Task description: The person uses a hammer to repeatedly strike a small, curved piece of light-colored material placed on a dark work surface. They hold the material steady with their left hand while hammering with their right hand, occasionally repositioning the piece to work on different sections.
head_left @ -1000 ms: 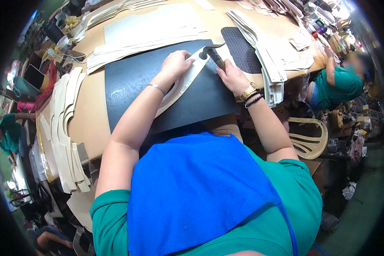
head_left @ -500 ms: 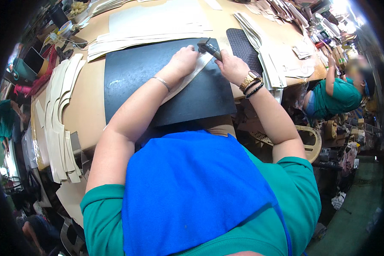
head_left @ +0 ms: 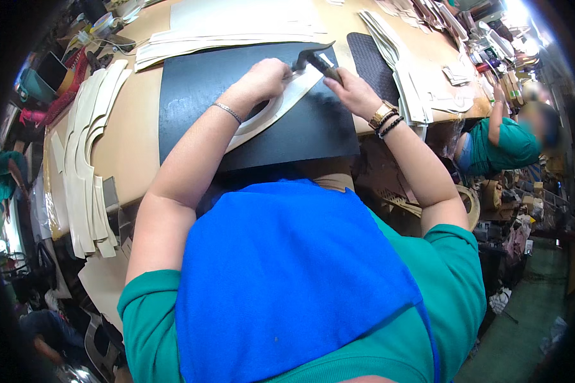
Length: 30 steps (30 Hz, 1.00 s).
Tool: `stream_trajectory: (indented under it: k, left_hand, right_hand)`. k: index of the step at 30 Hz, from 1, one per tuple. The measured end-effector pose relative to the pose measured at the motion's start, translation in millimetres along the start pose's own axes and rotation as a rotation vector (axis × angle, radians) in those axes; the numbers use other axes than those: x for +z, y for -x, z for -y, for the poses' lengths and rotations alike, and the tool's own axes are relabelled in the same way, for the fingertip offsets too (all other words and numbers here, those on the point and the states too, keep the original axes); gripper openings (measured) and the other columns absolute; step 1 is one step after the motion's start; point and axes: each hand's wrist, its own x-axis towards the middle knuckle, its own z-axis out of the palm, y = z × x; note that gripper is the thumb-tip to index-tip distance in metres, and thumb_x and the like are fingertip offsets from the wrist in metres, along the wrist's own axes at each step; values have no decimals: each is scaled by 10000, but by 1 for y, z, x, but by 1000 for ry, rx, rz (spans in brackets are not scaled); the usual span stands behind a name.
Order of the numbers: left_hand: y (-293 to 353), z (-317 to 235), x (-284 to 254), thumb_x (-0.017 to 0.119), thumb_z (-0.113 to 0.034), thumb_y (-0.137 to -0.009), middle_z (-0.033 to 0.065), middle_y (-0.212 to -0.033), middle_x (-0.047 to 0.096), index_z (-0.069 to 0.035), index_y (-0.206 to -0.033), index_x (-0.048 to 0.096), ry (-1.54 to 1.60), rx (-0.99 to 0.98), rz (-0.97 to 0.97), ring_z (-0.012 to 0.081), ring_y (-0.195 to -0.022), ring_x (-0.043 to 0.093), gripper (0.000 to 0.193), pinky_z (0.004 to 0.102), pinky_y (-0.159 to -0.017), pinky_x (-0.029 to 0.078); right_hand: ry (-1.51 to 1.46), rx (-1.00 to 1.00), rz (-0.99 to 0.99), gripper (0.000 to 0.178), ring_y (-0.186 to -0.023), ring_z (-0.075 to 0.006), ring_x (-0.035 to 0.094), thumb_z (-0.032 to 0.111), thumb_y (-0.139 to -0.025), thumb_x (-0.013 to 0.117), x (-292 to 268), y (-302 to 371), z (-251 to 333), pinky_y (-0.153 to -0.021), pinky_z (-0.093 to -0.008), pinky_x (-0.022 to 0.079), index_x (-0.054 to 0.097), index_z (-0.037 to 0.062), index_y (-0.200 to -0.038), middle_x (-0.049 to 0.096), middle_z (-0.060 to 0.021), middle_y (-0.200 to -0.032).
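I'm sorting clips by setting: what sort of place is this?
Probably a handcraft workshop: the right hand holds a hammer, stacks of cut pale pieces lie on the table, and a co-worker in green is nearby.

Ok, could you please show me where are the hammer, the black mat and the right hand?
Hammer point(head_left: 324, 68): head view, on the handle.
Black mat point(head_left: 313, 124): head view, on its bare surface, right of the pale curved piece.
Right hand point(head_left: 356, 96): head view, on the back of the hand.
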Motion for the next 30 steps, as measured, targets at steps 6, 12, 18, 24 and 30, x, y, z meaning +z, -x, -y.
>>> stream_trajectory:
  k: [6,12,18,24,30]
  left_hand:
    - [18,11,5,679,-85,-787,191,-912,702,8,-952,707,67,30,-77,344,-861,677,191,395,-800,539]
    - [36,4,0,682,-151,-820,189,-870,691,-5,-887,709,3,-22,-145,347,-856,675,163,414,-775,542]
    - [70,-11,25,657,-308,-860,207,-1018,647,-52,-986,696,-300,79,-298,354,-960,636,288,442,-841,513]
    - [101,-20,21,663,-404,-862,158,-1239,559,-177,-1157,665,-290,-3,-287,337,-1141,543,373,445,-901,481]
    - [92,-3,5,711,-345,-812,144,-1054,641,-105,-1084,673,-217,-87,-220,313,-977,630,365,404,-858,511]
  right_hand:
    - [-3,-72,-21,386,-851,-385,627,367,-985,520,10,3,6,-753,-445,480,528,-9,-1074,631,-239,-874]
    - [-15,-173,-30,386,-817,-415,633,385,-990,502,10,8,21,-745,-464,488,502,10,-1079,632,-246,-822]
    - [32,-150,29,410,-826,-423,640,415,-990,489,10,14,30,-743,-469,496,512,20,-1098,640,-246,-831]
    - [-72,-209,-8,379,-813,-419,632,382,-988,502,16,13,31,-743,-468,494,522,15,-1079,625,-243,-813]
    - [52,-188,53,373,-840,-376,630,361,-987,514,16,20,18,-754,-445,492,537,-7,-1041,622,-223,-861]
